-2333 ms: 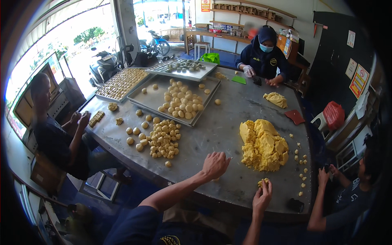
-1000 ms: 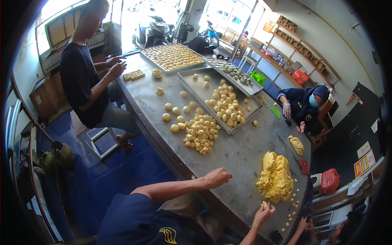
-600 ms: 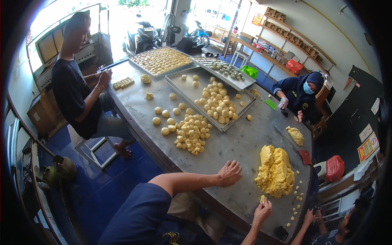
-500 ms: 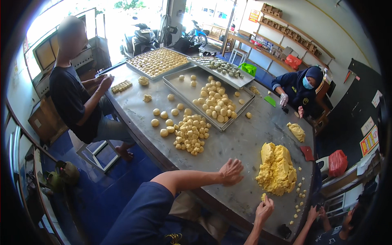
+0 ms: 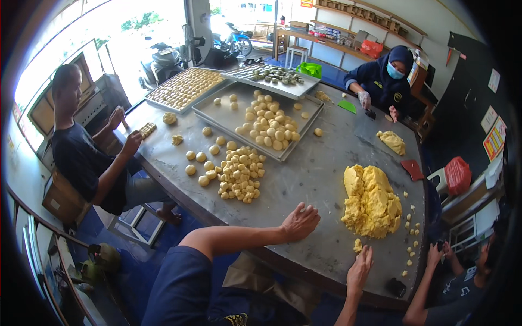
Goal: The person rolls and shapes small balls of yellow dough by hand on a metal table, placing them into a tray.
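My left hand (image 5: pixel 300 221) is stretched out low over the steel table, palm down with its fingers extended. What lies under the palm, if anything, is hidden. Close to the table's front edge, my right hand (image 5: pixel 360 267) has its fingers straightened, and nothing shows in its grip. A small crumbly lump of yellow dough (image 5: pixel 358 245) rests just beyond those fingertips. Past it stands a big rough mound of yellow dough (image 5: pixel 372 204). Left of my left hand is a heap of small dough balls (image 5: pixel 240 173), with larger round balls (image 5: pixel 200 157) scattered behind it.
A metal tray (image 5: pixel 204 111) holds more balls; a tray of rows (image 5: pixel 185 89) sits behind. A red scraper (image 5: pixel 412 170) and small dough bits (image 5: pixel 410 249) lie to the right. One person (image 5: pixel 89 146) works at left, a masked person (image 5: pixel 389 87) far right, another (image 5: pixel 457 288) lower right.
My right hand has let go of the small dough lump, which now sits on the table, and its fingers have straightened. The person at left has spread their hands apart. The whole view has shifted slightly.
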Tool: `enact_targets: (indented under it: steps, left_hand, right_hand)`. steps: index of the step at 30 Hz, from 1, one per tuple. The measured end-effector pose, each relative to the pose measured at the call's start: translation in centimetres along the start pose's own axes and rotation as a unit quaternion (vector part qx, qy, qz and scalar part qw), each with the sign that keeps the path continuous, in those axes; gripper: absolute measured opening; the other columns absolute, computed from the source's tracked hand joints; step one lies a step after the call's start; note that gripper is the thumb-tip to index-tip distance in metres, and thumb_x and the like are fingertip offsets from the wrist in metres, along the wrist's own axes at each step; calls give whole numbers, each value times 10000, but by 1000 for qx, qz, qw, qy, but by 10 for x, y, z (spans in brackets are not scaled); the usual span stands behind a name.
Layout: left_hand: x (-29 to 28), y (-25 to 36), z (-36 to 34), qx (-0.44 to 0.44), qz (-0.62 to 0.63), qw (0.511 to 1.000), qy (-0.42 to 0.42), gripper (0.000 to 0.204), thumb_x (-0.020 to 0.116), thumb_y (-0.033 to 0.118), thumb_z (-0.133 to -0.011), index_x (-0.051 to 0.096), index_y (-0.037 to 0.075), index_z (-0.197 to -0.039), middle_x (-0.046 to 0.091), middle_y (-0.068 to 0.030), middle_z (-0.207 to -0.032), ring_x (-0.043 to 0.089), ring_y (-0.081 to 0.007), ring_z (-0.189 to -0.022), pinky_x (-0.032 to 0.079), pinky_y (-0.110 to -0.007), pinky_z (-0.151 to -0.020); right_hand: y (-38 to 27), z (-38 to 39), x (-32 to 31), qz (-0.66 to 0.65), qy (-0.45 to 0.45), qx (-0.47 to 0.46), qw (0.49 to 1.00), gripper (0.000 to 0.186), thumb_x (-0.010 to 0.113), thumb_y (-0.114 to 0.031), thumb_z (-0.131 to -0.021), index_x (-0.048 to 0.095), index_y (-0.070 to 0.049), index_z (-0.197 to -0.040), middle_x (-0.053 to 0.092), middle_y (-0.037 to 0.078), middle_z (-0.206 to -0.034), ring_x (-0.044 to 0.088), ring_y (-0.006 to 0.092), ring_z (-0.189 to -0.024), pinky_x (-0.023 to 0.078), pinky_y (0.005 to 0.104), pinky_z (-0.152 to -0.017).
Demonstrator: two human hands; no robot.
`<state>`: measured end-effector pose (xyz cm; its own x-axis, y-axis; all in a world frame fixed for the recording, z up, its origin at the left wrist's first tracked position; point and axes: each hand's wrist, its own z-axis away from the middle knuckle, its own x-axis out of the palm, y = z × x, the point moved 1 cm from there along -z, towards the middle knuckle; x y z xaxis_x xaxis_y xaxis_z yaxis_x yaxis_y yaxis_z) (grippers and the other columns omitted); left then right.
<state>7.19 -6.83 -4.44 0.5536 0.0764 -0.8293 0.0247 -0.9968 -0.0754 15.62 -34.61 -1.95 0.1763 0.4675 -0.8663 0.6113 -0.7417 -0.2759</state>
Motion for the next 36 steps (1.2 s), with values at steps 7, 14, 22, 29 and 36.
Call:
enact_targets:
  steps: [7,14,22,29,36]
  left_hand:
    - [-29,12,7,-186,21,982,-7,360,608,327,-917,566,26,-1112,499,-123,-1034,477,-254,-1065,282,-524,-1010]
    - [-65,28,39,-259,100,940,-200,220,603,210,-947,592,51,-1098,553,-142,-1148,490,-299,-1156,303,-506,-1001]
    - [-68,36,20,-440,471,764,-32,307,646,248,-987,681,-9,-1152,741,-150,-958,711,-237,-871,544,-336,-809]
    - [-48,91,-2,-393,577,713,-72,358,613,253,-1015,666,-2,-1261,758,-157,-982,704,-137,-908,540,-298,-809]
    - [-56,64,-6,-293,450,818,-205,213,699,179,-866,656,5,-980,691,-192,-758,678,-419,-721,543,-433,-627]
  right_hand:
    - [14,-13,7,-85,4,49,995,331,643,31,-869,688,38,-1197,644,164,-1157,576,354,-1025,476,442,-925]
    - [8,-37,-16,-29,-99,23,994,298,611,74,-857,726,33,-1128,648,192,-1050,593,339,-1015,500,423,-904]
    - [4,17,-30,-6,-93,0,996,436,520,136,-874,586,81,-1302,553,198,-1343,568,379,-1158,483,416,-1020]
    - [-73,7,-31,-287,-70,46,954,388,579,67,-931,626,6,-1311,672,197,-1194,632,379,-1115,525,423,-885]
    - [-92,-6,-37,-297,-59,-42,952,429,713,54,-822,707,-56,-1237,710,111,-1204,654,310,-1026,523,389,-926]
